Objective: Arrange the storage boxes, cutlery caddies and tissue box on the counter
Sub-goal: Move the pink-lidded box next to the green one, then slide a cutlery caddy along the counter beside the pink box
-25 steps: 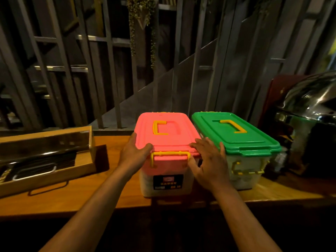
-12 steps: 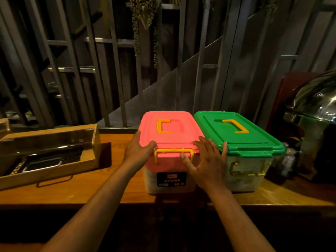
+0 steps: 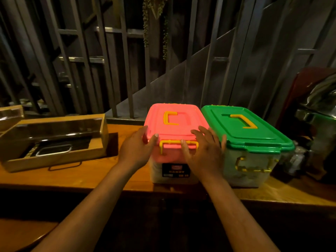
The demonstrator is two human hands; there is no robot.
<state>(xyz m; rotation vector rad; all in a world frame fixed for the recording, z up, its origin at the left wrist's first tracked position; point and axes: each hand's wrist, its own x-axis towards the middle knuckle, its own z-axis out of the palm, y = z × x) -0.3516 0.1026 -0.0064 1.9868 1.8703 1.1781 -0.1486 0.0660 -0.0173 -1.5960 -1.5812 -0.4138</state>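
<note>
Two clear storage boxes stand side by side on the wooden counter [image 3: 91,177]. The pink-lidded box [image 3: 175,124] is on the left, the green-lidded box [image 3: 243,128] touches its right side. Both lids carry yellow handles. My left hand [image 3: 136,150] grips the pink box's front left corner, thumb on the lid. My right hand [image 3: 203,151] lies spread over its front right corner and latch, fingers reaching the gap between the boxes. A wooden cutlery caddy [image 3: 54,140] with dark cutlery and a metal tray sits at the left. No tissue box shows.
A second wooden caddy [image 3: 11,113] peeks in at the far left edge. A shiny metal chafing dish [image 3: 320,106] crowds the right end of the counter behind the green box. A dark slatted railing and staircase run behind the counter.
The pink box has slid slightly right and back, closing up against the green box. Both hands stayed on its front corners, the right hand spreading lower over the latch.
</note>
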